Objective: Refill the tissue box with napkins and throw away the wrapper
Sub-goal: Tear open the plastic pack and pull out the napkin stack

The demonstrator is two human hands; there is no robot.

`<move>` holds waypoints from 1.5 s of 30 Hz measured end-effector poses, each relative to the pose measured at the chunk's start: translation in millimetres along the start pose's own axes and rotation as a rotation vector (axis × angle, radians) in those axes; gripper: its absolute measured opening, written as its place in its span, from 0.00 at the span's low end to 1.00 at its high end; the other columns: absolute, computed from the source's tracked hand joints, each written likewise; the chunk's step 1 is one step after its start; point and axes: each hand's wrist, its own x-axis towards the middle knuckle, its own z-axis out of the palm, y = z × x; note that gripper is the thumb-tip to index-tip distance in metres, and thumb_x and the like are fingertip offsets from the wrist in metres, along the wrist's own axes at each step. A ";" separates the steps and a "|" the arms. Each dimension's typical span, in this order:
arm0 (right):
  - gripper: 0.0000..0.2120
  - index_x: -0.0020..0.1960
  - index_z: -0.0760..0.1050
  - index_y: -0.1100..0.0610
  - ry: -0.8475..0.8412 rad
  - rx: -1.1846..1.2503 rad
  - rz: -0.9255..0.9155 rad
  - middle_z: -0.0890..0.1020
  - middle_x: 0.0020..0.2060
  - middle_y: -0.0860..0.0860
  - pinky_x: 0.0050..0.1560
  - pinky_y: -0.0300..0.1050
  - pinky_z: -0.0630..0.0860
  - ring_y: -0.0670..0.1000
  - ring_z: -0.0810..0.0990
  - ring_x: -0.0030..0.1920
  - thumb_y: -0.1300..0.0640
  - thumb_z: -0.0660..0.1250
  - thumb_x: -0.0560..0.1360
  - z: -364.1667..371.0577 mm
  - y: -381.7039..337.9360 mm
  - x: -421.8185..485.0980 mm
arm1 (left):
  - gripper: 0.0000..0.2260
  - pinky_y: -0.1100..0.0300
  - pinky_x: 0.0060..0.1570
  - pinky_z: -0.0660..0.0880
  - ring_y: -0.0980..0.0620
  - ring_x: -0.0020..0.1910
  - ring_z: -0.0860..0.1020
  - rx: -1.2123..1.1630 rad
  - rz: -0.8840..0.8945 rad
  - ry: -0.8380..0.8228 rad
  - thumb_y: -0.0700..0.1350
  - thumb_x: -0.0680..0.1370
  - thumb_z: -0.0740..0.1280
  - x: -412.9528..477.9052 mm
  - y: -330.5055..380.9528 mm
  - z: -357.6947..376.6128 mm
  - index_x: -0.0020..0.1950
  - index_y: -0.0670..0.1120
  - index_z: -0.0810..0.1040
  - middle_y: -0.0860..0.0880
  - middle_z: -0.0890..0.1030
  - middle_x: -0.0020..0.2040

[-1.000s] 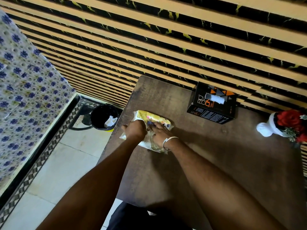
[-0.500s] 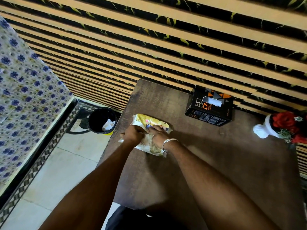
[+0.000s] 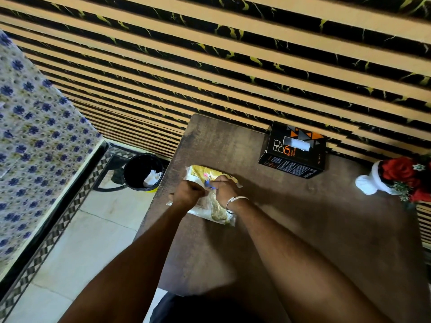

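Observation:
A yellow and clear plastic napkin pack (image 3: pixel 200 172) lies flat near the left edge of the dark brown table (image 3: pixel 303 217). My left hand (image 3: pixel 187 193) and my right hand (image 3: pixel 224 186), which wears a silver bracelet, both pinch the pack's wrapper at its middle, close together. The black tissue box (image 3: pixel 294 152) with orange triangles stands at the back of the table against the wall, a white tissue showing in its top slot. It is about a hand's length to the right of the pack.
A black waste bin (image 3: pixel 140 169) with a white scrap inside stands on the tiled floor left of the table. A white vase of red roses (image 3: pixel 401 178) sits at the table's right edge. A striped wall runs behind, and a blue-flowered cloth hangs at far left.
My hands have drawn closer together on the middle of the pack, pinching the wrapper. The pack stays in the same place on the table.

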 end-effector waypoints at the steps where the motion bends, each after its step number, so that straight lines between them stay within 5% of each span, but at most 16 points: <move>1: 0.20 0.65 0.77 0.52 0.041 -0.015 -0.013 0.75 0.64 0.55 0.66 0.48 0.71 0.58 0.75 0.64 0.64 0.62 0.76 -2.0 1.1 -0.3 | 0.05 0.59 0.40 0.78 0.50 0.37 0.81 -0.015 -0.019 -0.004 0.39 0.69 0.78 0.9 -0.9 0.1 0.44 0.40 0.87 0.42 0.86 0.40; 5: 0.21 0.58 0.80 0.53 0.083 0.019 -0.035 0.83 0.53 0.57 0.54 0.46 0.78 0.58 0.82 0.52 0.69 0.71 0.68 -6.0 11.3 -1.5 | 0.08 0.66 0.34 0.74 0.54 0.35 0.79 -0.005 -0.060 -0.079 0.37 0.68 0.79 4.9 -0.5 -3.5 0.45 0.37 0.87 0.47 0.82 0.34; 9: 0.20 0.54 0.79 0.55 0.034 0.115 -0.018 0.79 0.43 0.53 0.48 0.47 0.80 0.52 0.78 0.40 0.70 0.74 0.66 -8.1 15.7 -3.4 | 0.09 0.55 0.49 0.80 0.47 0.43 0.83 -0.030 -0.058 -0.161 0.37 0.67 0.79 9.4 -1.1 -12.0 0.45 0.36 0.87 0.41 0.85 0.40; 12: 0.20 0.54 0.77 0.55 0.036 0.082 -0.048 0.75 0.44 0.50 0.44 0.42 0.74 0.54 0.77 0.42 0.64 0.77 0.65 -6.9 13.9 -4.5 | 0.08 0.46 0.59 0.79 0.41 0.52 0.84 -0.049 -0.054 -0.187 0.37 0.67 0.79 9.8 -3.7 -15.2 0.44 0.37 0.87 0.38 0.86 0.46; 15: 0.20 0.54 0.74 0.54 0.075 0.035 -0.062 0.77 0.50 0.53 0.44 0.42 0.69 0.58 0.79 0.49 0.58 0.77 0.65 -0.4 13.8 -4.6 | 0.10 0.48 0.57 0.79 0.41 0.51 0.84 -0.044 -0.084 -0.186 0.37 0.67 0.79 9.7 -0.9 -14.1 0.46 0.36 0.86 0.37 0.86 0.48; 23: 0.21 0.55 0.68 0.47 0.142 -0.118 0.011 0.74 0.55 0.55 0.49 0.53 0.77 0.62 0.80 0.50 0.55 0.75 0.68 11.1 3.2 -5.2 | 0.10 0.41 0.57 0.79 0.33 0.51 0.83 -0.109 -0.031 -0.216 0.35 0.65 0.79 6.4 -5.7 -17.2 0.44 0.33 0.86 0.34 0.85 0.44; 30: 0.21 0.60 0.67 0.48 0.119 -0.131 0.046 0.73 0.56 0.58 0.52 0.55 0.77 0.63 0.80 0.52 0.60 0.69 0.71 12.7 1.7 1.3 | 0.10 0.69 0.38 0.77 0.57 0.36 0.82 -0.155 0.015 -0.237 0.33 0.68 0.78 0.1 -6.0 -19.3 0.47 0.32 0.85 0.38 0.85 0.44; 35: 0.26 0.58 0.65 0.48 0.064 -0.031 0.051 0.70 0.57 0.57 0.55 0.57 0.77 0.64 0.79 0.53 0.52 0.76 0.67 11.7 4.8 1.6 | 0.09 0.66 0.41 0.78 0.55 0.38 0.82 -0.141 0.100 -0.198 0.33 0.69 0.77 -8.4 -13.4 -20.5 0.48 0.33 0.85 0.39 0.85 0.44; 38: 0.26 0.59 0.68 0.50 0.067 0.026 0.034 0.70 0.57 0.56 0.55 0.54 0.75 0.62 0.78 0.55 0.51 0.77 0.65 11.0 10.2 -0.6 | 0.09 0.56 0.47 0.79 0.48 0.43 0.83 -0.146 0.158 -0.207 0.32 0.69 0.77 -13.3 -15.5 -23.3 0.48 0.34 0.84 0.36 0.85 0.46; 45: 0.19 0.53 0.72 0.47 0.093 0.016 -0.095 0.72 0.54 0.48 0.52 0.46 0.72 0.53 0.76 0.52 0.54 0.76 0.65 12.5 22.3 -23.5 | 0.08 0.70 0.43 0.75 0.60 0.40 0.83 0.125 0.403 -0.199 0.37 0.68 0.78 -30.2 -18.3 -44.3 0.37 0.50 0.85 0.56 0.85 0.38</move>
